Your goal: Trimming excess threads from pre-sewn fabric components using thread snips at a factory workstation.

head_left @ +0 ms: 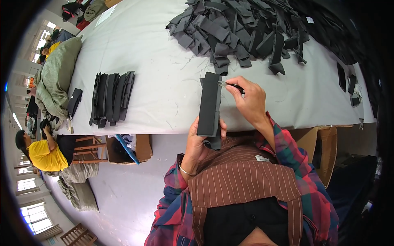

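My left hand [197, 145] holds a folded black fabric strip [209, 104] upright by its lower end, in front of the table's near edge. My right hand [248, 98] pinches small metal snips [229, 85] whose tip touches the strip's upper right edge. A big heap of the same dark strips [242, 28] lies on the grey table [164, 74] just beyond my hands. A neat row of stacked black strips [111, 97] lies to the left on the table.
A few loose black pieces [347, 84] lie at the table's right end. A small black pouch [74, 102] and a green bundle [57, 76] sit at the left edge. Cardboard boxes [127, 149] stand under the table. A person in yellow [43, 153] sits at far left.
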Motion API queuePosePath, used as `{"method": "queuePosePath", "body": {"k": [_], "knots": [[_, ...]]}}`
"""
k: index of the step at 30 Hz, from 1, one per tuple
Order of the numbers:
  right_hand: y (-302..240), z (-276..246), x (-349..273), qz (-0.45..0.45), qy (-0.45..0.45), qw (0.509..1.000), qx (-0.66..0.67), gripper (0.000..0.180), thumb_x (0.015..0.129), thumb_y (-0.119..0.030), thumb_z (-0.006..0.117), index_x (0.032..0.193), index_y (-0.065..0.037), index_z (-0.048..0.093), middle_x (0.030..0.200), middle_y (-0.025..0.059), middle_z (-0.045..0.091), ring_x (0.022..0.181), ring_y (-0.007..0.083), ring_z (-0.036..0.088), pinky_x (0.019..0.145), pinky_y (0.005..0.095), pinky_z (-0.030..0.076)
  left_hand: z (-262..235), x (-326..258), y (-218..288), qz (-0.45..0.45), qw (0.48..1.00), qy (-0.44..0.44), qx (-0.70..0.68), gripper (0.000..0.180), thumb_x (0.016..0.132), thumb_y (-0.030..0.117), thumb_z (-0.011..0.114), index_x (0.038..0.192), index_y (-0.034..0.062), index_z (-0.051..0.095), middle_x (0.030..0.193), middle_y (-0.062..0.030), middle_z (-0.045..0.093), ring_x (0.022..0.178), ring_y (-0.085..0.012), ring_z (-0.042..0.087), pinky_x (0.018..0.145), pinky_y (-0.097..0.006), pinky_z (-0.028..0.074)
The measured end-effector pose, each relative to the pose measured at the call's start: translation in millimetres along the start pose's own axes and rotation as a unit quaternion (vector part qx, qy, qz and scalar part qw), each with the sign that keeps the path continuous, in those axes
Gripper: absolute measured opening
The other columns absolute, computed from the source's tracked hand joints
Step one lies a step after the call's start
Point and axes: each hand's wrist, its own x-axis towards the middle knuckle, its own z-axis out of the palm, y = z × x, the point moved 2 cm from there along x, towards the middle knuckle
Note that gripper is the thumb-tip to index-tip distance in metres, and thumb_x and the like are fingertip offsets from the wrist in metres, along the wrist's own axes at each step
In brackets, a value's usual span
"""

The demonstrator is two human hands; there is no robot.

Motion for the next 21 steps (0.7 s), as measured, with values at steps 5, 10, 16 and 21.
{"method": "queuePosePath", "body": {"k": [5,10,16,21], "knots": [[13,-1,-2,0.135,-0.025,0.990,0.036,0.012,0.084,-0.020,0.065,0.091,-0.010,0.066,0.067,0.0054,0.063,0.059,0.0187,0.058,0.055,0.0296,0.043,3,-2,1,-0.003,1.000,-0.005,-0.006,0.027,0.086,0.017,0.058,0.106,0.0015,0.050,0.091,-0.0151,0.060,0.072,-0.0184,0.059,0.060,-0.027,0.050],[8,-5,-2,0.148,0.020,0.984,0.102,0.013,0.084,-0.023,0.065,0.090,-0.013,0.066,0.062,0.0043,0.062,0.055,0.0204,0.058,0.053,0.0313,0.042,2,-2,0,-0.012,0.999,0.028,0.019,0.022,0.087,0.010,0.055,0.106,0.0012,0.050,0.089,-0.0147,0.060,0.069,-0.0165,0.058,0.059,-0.026,0.049],[1,4,-1,0.124,-0.132,0.983,0.035,0.015,0.085,-0.021,0.063,0.094,-0.009,0.066,0.073,0.0046,0.066,0.059,0.0169,0.057,0.056,0.0289,0.043,-1,-4,-8,-0.021,0.994,0.055,0.090,0.021,0.086,0.006,0.055,0.106,-0.0004,0.051,0.085,-0.0167,0.060,0.064,-0.0164,0.055,0.059,-0.027,0.047],[0,10,-1,0.092,-0.104,0.990,0.022,0.015,0.084,-0.022,0.063,0.092,-0.010,0.066,0.074,0.0064,0.067,0.059,0.0227,0.058,0.055,0.0325,0.043,-4,-6,-10,-0.032,0.995,0.045,0.083,0.021,0.086,0.006,0.055,0.106,-0.0007,0.050,0.085,-0.0169,0.060,0.062,-0.0161,0.053,0.057,-0.027,0.046]]}}
